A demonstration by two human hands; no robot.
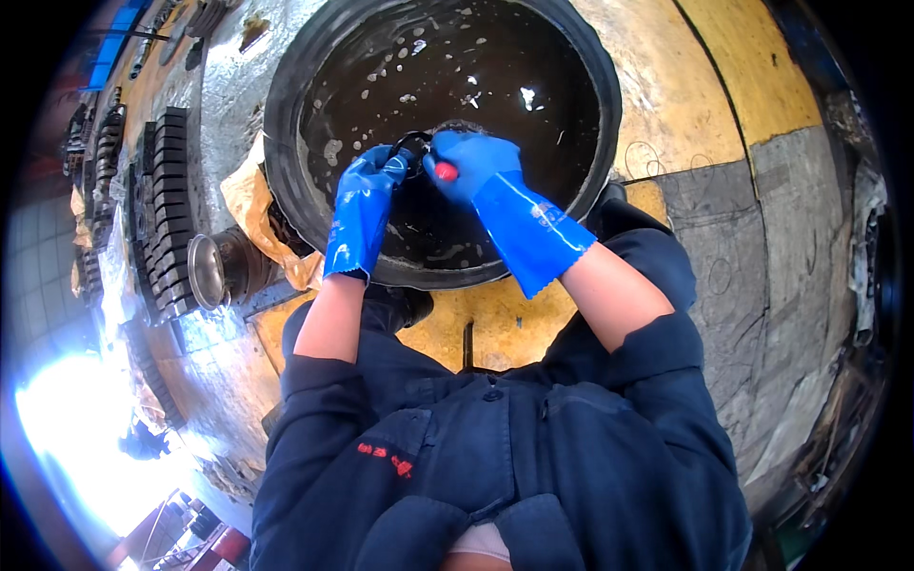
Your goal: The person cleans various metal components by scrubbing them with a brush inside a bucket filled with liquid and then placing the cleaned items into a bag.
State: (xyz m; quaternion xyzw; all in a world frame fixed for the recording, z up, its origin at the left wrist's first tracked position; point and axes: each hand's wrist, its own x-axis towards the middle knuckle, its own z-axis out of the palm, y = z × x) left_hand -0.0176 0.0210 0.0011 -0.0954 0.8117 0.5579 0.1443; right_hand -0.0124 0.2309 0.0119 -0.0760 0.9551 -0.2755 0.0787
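Observation:
Both my hands wear long blue rubber gloves and meet over a round black tub [288, 190] of dark liquid. My left hand [373, 171] is closed around a dark, ring-shaped part [416, 145], wet and shiny. Close beside it, my right hand [476, 160] wraps round a red-handled tool [445, 171]; the red end pokes out below the fist. The tool's head is hidden, though something dark and rough shows just above the glove. Whether the tool touches the part I cannot tell.
Crumpled brown paper [257, 214] leans at the tub's left side, next to a round metal can-like piece [211, 271]. Farther left stand rows of dark ribbed metal parts [171, 209]. Worn yellow floor plates [666, 76] and grey mats [800, 209] lie to the right.

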